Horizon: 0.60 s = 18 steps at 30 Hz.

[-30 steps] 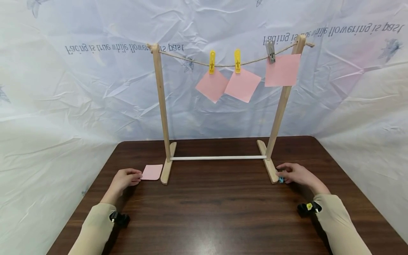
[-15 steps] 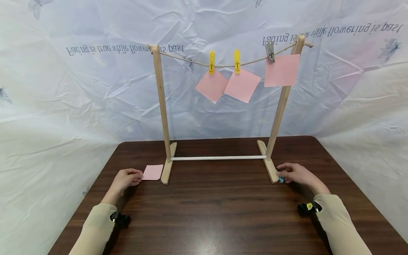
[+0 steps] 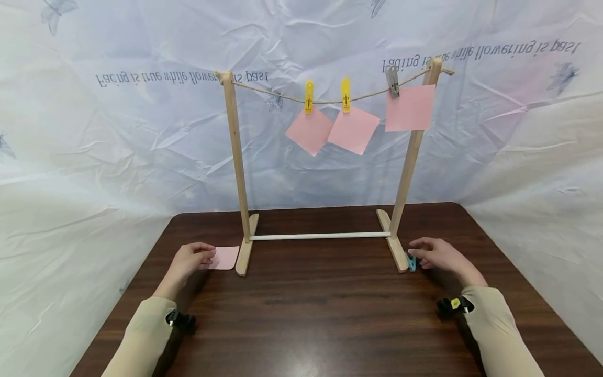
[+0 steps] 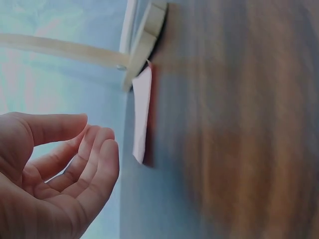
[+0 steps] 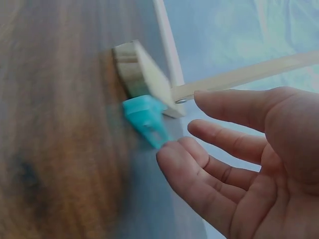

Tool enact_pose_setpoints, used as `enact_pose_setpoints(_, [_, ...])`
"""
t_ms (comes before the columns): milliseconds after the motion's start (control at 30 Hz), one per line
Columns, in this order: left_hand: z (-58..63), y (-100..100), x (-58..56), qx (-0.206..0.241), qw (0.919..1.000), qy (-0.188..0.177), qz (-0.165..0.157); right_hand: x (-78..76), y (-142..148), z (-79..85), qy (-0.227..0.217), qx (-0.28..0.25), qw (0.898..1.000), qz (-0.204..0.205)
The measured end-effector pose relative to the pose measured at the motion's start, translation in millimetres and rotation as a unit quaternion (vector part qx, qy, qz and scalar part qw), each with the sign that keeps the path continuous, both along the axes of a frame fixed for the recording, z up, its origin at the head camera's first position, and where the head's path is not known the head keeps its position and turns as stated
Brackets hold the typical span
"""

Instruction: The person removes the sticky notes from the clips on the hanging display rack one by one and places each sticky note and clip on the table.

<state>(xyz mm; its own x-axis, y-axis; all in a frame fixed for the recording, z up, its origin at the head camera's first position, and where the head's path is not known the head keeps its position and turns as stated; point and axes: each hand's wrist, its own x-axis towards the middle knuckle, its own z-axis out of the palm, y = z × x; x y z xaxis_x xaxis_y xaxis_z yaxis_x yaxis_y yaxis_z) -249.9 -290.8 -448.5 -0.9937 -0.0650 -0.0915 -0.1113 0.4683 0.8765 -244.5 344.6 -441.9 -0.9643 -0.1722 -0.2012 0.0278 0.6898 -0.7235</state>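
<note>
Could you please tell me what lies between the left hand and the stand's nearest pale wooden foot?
A square pink paper sheet lies there, as the head view shows.

A wooden frame (image 3: 237,157) stands on the far part of the dark brown tabletop (image 3: 301,298), a white rod (image 3: 320,236) between its feet. Its sagging twine (image 3: 370,96) bears three pink paper squares (image 3: 354,131), the left two under yellow clothespins (image 3: 309,97), the rightmost under a grey clothespin (image 3: 392,81). Behind hangs a creased white sheet (image 3: 103,141) with inverted lettering (image 3: 132,78).
</note>
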Motion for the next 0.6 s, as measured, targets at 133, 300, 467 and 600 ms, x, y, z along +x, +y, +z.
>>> enact_pose_setpoints(133, [7.3, 11, -1.9, -0.002, 0.9999, 0.011, -0.008, 0.6, -1, 7.8, 0.025, 0.001, 1.0, -0.002])
enact_pose_setpoints(300, [17.0, 25, -4.1, 0.002, 0.9997, 0.017, -0.018, 2.7, -7, 17.7, 0.041, -0.002, 0.999, -0.002])
enact_pose_setpoints(467, [25.0, 39, -10.1, 0.019, 0.9988, 0.031, -0.033, 7.3, -16, 30.8, 0.056, -0.015, 0.998, -0.003])
enact_pose_setpoints(600, [31.0, 52, -15.9, 0.033, 0.9979, 0.035, -0.044, 7.7, -24, 40.2, 0.081, -0.014, 0.997, 0.004])
